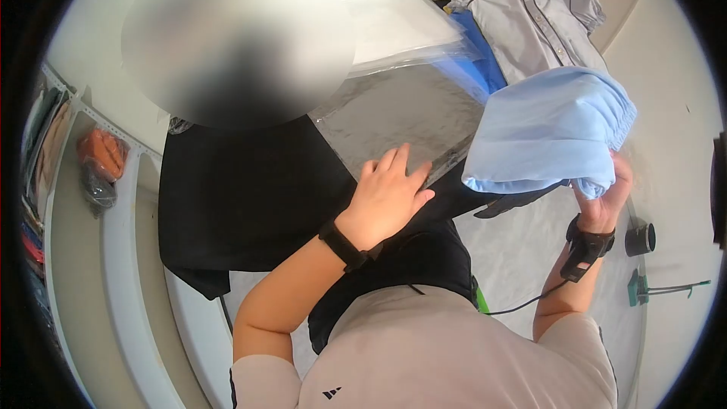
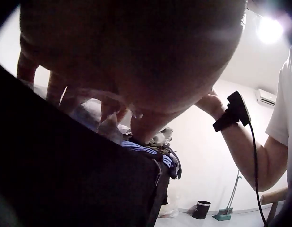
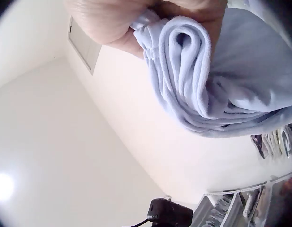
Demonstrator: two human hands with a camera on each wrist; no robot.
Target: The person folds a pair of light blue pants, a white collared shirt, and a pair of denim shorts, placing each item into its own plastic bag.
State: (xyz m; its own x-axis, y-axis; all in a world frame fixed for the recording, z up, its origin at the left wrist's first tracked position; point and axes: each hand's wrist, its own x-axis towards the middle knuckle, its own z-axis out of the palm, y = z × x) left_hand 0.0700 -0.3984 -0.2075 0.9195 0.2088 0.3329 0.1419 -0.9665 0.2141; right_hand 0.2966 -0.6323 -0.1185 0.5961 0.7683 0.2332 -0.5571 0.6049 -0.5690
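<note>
My right hand (image 1: pixel 608 195) holds up a folded light blue garment (image 1: pixel 541 132) by its lower right end, above the table's right side. In the right wrist view, the garment's rolled layers (image 3: pixel 184 71) and a gathered, elastic-looking edge show close to the palm. My left hand (image 1: pixel 385 201) rests with spread fingers at the near edge of a clear plastic bag (image 1: pixel 413 110), which lies flat on the black-covered table (image 1: pixel 235 204). Seen from the left wrist, its fingers (image 2: pixel 56 87) reach down to the plastic, and the hand is dark.
A grey short-sleeved shirt (image 1: pixel 522 19) lies at the back right beside blue cloth (image 1: pixel 481 45). More clear plastic bags (image 1: pixel 409 26) are stacked at the back. Shelves (image 1: pixel 113 204) line the left. A black bin (image 1: pixel 641 239) and green dustpan (image 1: pixel 634 288) stand on the floor at right.
</note>
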